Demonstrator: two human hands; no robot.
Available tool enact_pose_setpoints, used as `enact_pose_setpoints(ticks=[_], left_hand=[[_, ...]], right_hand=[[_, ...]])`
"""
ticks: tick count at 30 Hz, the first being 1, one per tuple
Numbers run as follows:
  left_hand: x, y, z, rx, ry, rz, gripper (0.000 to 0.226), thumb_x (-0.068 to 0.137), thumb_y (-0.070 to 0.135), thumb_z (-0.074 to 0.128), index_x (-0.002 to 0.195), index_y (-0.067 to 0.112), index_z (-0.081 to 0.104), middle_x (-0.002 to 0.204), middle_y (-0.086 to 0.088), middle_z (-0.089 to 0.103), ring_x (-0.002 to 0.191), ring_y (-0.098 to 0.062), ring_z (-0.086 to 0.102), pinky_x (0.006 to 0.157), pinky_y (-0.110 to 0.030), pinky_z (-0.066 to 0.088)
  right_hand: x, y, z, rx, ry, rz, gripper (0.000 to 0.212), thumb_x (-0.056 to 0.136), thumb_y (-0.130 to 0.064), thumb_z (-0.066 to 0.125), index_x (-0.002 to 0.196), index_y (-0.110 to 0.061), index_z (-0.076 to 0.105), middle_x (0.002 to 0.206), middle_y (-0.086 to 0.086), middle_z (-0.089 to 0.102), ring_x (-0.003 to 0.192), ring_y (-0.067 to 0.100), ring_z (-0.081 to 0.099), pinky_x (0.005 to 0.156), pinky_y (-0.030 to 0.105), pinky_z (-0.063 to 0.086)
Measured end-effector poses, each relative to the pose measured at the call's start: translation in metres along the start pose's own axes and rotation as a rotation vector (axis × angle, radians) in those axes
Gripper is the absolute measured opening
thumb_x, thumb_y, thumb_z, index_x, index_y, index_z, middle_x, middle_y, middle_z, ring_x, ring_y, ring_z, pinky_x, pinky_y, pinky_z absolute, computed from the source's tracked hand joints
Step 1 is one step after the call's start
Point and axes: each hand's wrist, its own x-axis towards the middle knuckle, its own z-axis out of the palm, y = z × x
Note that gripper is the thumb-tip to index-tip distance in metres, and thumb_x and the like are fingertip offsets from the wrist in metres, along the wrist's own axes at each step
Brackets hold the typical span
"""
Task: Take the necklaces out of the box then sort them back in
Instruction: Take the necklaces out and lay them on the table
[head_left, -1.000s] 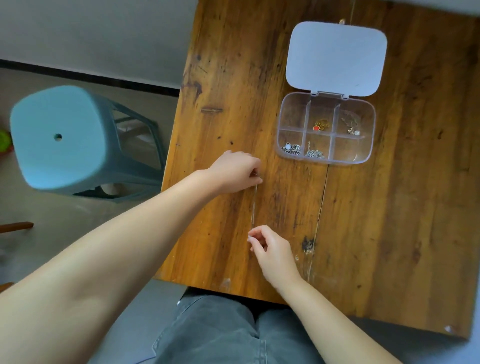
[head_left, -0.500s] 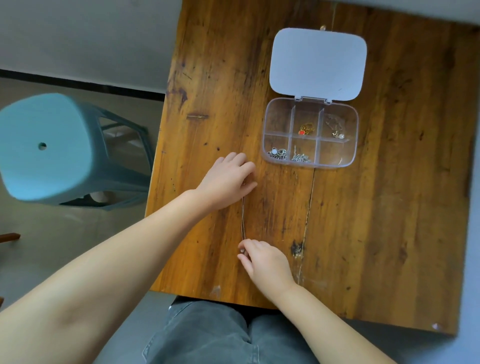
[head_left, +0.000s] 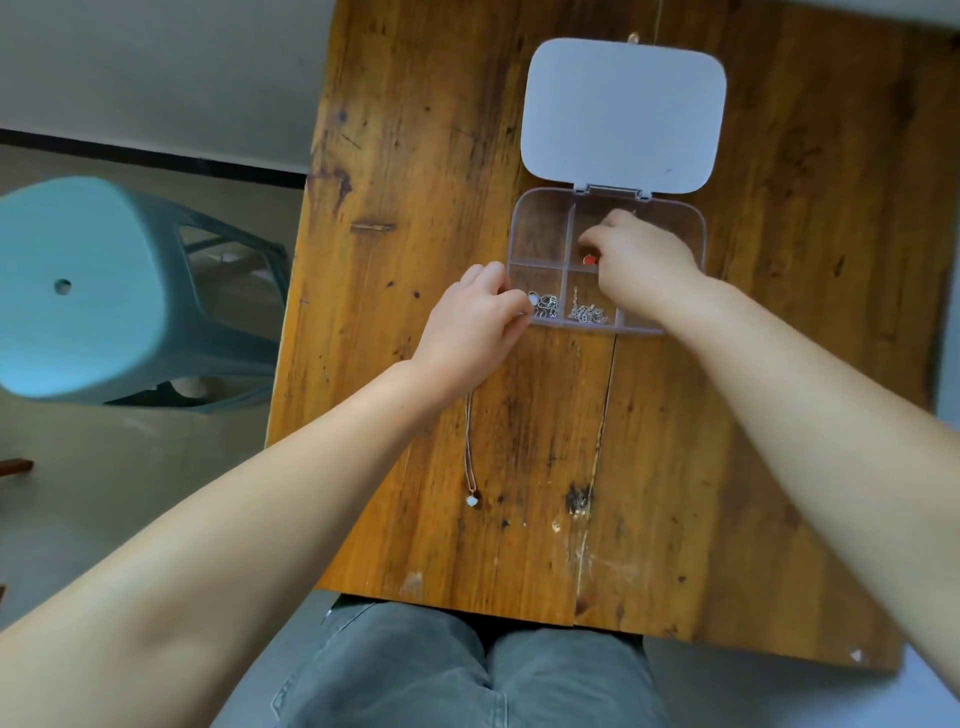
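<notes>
Under the left hand (head_left: 475, 325), one necklace (head_left: 469, 457) lies straight on the table (head_left: 727, 441); fingers curled at the box (head_left: 540, 228) edge, grip unclear. Right hand (head_left: 641, 260) reaches inside, pinching at a red pendant (head_left: 588, 259).

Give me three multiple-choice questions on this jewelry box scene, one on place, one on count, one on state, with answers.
1. Where does the necklace with the white pendant lie?
A. in the box
B. on the table, near the left hand
C. on the stool

2. How many compartments has the box?
A. four
B. six
C. nine

3. The lid is:
A. open
B. shut
C. detached

Answers:
B, the chain stretches over the table below the left hand.
B, two rows of three.
A, hinged back flat while the right hand reaches inside.
</notes>
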Motion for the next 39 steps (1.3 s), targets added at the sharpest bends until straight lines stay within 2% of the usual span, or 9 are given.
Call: enact_pose_setpoints(ticks=[3,9,12,16,20,22,25,29,39], left_hand=[[0.0,0.001,0.0,0.009,0.02,0.002,0.014,0.089,0.014,0.058,0.092,0.004,0.068,0.088,-0.017,0.056,0.084,-0.033,0.05,0.062,-0.041,0.046],[0.0,0.002,0.0,0.022,0.039,0.007,0.014,0.089,0.014,0.059,0.091,0.004,0.068,0.086,-0.016,0.056,0.082,-0.03,0.049,0.061,-0.034,0.037],[0.001,0.003,0.0,0.035,0.018,0.006,0.015,0.09,0.015,0.057,0.093,0.005,0.068,0.087,-0.015,0.056,0.083,-0.03,0.049,0.063,-0.034,0.037],[0.002,0.01,-0.004,0.007,0.02,-0.044,0.027,0.09,0.022,0.057,0.114,0.009,0.059,0.106,-0.013,0.057,0.099,-0.028,0.05,0.078,-0.036,0.043],[0.011,0.04,-0.021,-0.512,-0.109,-0.045,0.049,0.088,0.021,0.061,0.134,0.011,0.044,0.14,-0.007,0.046,0.131,-0.017,0.039,0.106,-0.03,0.034],[0.013,0.055,-0.027,-0.626,-0.215,-0.059,0.026,0.092,0.019,0.057,0.116,0.011,0.061,0.124,-0.005,0.061,0.117,-0.012,0.052,0.098,-0.028,0.042],[0.007,0.057,-0.027,-0.663,-0.295,-0.086,0.024,0.095,0.022,0.05,0.088,0.01,0.069,0.071,0.006,0.063,0.064,0.001,0.053,0.062,-0.014,0.041],[-0.009,0.034,-0.016,-0.611,-0.418,-0.164,0.023,0.095,0.023,0.049,0.084,0.017,0.068,0.078,0.008,0.067,0.069,0.003,0.057,0.067,-0.014,0.044],[-0.011,0.012,0.019,-0.125,-0.364,-0.092,0.018,0.092,0.013,0.051,0.098,0.013,0.068,0.103,-0.006,0.064,0.097,-0.023,0.057,0.08,-0.039,0.051]], right_hand=[[0.008,-0.003,-0.003,-0.13,-0.052,-0.076,0.031,0.089,-0.003,0.048,0.119,-0.005,0.055,0.111,0.015,0.053,0.075,0.029,0.051,0.048,0.028,0.032],[0.009,-0.006,-0.007,-0.09,-0.137,-0.038,0.019,0.092,-0.01,0.046,0.107,-0.005,0.058,0.099,0.014,0.055,0.081,0.03,0.054,0.062,0.034,0.044],[0.007,-0.002,-0.012,0.145,-0.082,0.011,0.019,0.093,-0.008,0.05,0.108,-0.007,0.062,0.109,0.014,0.062,0.092,0.027,0.059,0.078,0.036,0.051],[-0.021,-0.004,-0.032,0.501,0.094,-0.008,0.012,0.093,-0.02,0.056,0.1,-0.021,0.066,0.095,-0.004,0.063,0.083,0.008,0.056,0.066,0.013,0.041],[-0.071,-0.012,-0.051,1.012,0.111,-0.094,0.009,0.092,-0.02,0.058,0.097,-0.019,0.067,0.07,-0.009,0.059,0.06,-0.002,0.056,0.056,0.006,0.042],[-0.092,-0.013,-0.053,1.167,0.136,-0.098,0.01,0.094,-0.019,0.056,0.096,-0.016,0.066,0.062,-0.01,0.057,0.051,0.001,0.053,0.052,0.009,0.042],[-0.117,-0.007,-0.047,1.355,0.146,-0.029,0.01,0.093,-0.022,0.056,0.094,-0.023,0.066,0.064,-0.01,0.059,0.058,0.003,0.055,0.049,0.013,0.043],[-0.144,0.0,-0.018,1.665,0.047,0.036,0.01,0.089,-0.02,0.058,0.087,-0.025,0.067,0.073,-0.005,0.063,0.064,0.008,0.057,0.045,0.017,0.043],[-0.185,-0.066,0.103,1.25,-0.1,0.496,0.012,0.091,-0.015,0.059,0.089,-0.025,0.053,0.083,0.002,0.068,0.065,0.006,0.064,0.05,0.015,0.048]])
